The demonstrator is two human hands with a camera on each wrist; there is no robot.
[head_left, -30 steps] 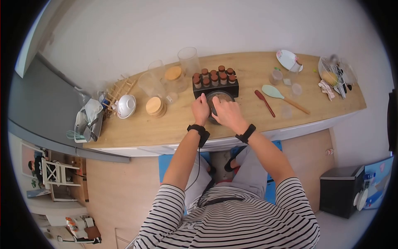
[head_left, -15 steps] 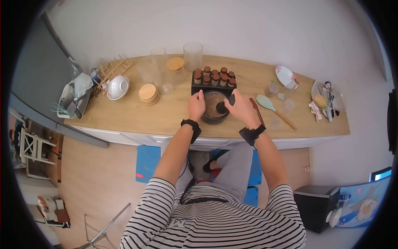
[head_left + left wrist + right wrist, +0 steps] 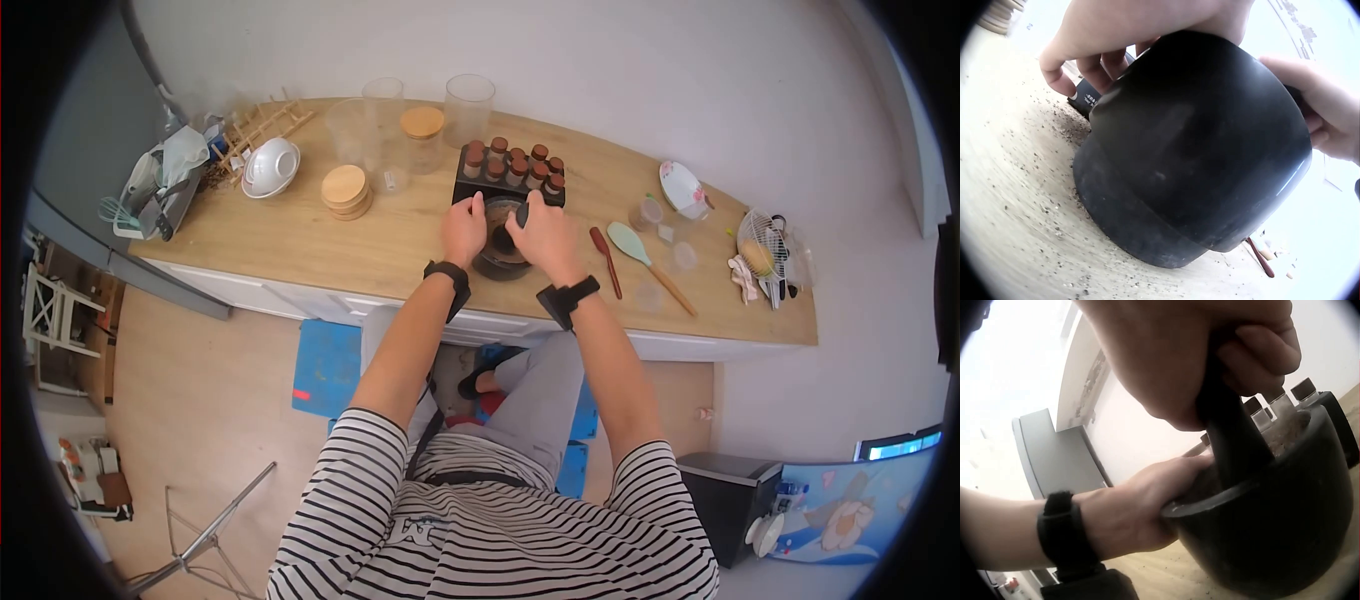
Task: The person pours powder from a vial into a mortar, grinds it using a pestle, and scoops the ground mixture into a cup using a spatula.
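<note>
Tabletop [image 3: 240,240]: speck-strewn wood.
Mortar [image 3: 1191,150]: set there near capped jars [image 3: 516,172], held by the left hand's [image 3: 464,232] curled fingers.
Pestle [image 3: 1235,434]: gripped inside the mortar by the right hand's [image 3: 546,240] fingers.
Risk: contents [image 3: 1287,436] might be spilled by an overly hard push.

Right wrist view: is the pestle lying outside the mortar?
No, the right hand grips the pestle, whose lower part goes down inside the mortar.
</note>
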